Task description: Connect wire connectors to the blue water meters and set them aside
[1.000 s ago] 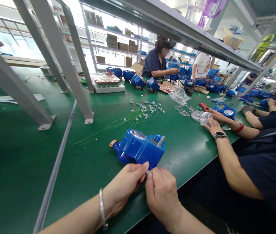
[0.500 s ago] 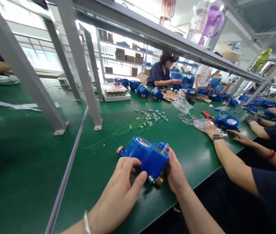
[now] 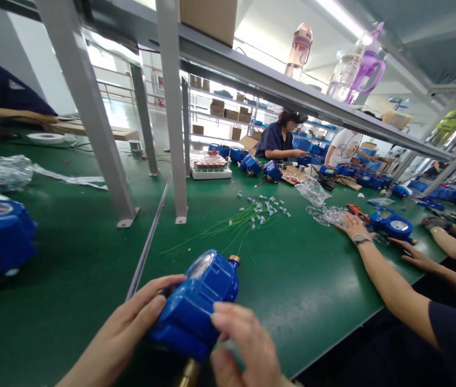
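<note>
A blue water meter [image 3: 195,306] with brass end fittings is at the front of the green workbench, its round dial facing up. My left hand [image 3: 131,317] grips its left side, fingers on the far edge and thumb on the near face. At its right side is my right hand [image 3: 247,344], slightly blurred, with fingers and thumb apart; the fingertips overlap the meter, and I cannot tell how firmly they touch. Beyond the meter lie green seal wires [image 3: 228,226] with several small clear tags [image 3: 263,209].
Another blue meter [image 3: 0,236] stands at the left edge. Shelf posts [image 3: 175,134] and a metal strip [image 3: 149,242] cross the bench. On the right, a co-worker's hand [image 3: 352,228] rests by clear plastic pieces, next to another meter [image 3: 391,223]. Bottles [image 3: 299,51] stand on the shelf overhead.
The meter has turned, its near brass end now pointing toward me, and it sits further left and closer. My left hand has closed on its left side; my right hand has come off its far end.
</note>
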{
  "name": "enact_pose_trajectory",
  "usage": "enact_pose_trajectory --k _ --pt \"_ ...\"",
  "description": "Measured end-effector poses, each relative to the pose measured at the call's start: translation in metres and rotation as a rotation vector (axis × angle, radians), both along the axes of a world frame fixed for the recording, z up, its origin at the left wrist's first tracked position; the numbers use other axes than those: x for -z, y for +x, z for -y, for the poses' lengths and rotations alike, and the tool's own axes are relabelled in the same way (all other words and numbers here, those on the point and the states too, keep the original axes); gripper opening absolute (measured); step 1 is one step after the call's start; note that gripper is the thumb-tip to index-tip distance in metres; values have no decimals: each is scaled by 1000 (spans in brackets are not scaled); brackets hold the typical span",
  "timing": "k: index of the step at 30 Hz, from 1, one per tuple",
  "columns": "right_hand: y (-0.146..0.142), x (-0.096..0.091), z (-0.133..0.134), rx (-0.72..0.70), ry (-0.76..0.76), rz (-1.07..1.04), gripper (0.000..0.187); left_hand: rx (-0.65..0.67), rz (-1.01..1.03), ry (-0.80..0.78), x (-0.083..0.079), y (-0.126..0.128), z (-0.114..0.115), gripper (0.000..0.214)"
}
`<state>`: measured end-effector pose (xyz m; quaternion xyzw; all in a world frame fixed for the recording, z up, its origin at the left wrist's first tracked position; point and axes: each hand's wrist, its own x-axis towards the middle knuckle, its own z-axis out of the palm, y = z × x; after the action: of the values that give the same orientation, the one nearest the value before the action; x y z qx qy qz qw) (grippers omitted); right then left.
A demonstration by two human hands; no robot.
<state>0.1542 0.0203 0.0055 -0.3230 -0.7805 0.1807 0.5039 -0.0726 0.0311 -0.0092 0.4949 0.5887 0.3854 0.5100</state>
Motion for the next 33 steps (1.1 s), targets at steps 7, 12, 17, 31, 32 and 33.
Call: enact_pose_trajectory --k 7,12,17,31,32,33 --pt "37 21 -185 334 -258 329 21 -179 107 -8 12 3 -15 64" --pt "24 49 -241 335 -267 487 28 -202 127 86 20 -7 -29 58" --pt "41 42 -232 382 -193 504 23 -79 113 117 10 -4 -37 58" --pt "151 0 -61 855 -6 77 36 191 -31 373 -15 15 -65 50" --pt "151 2 -51 871 -19 13 37 184 -33 369 -16 16 -59 50" --pt "151 3 -42 887 -31 -64 37 182 -37 364 -18 16 -54 49"
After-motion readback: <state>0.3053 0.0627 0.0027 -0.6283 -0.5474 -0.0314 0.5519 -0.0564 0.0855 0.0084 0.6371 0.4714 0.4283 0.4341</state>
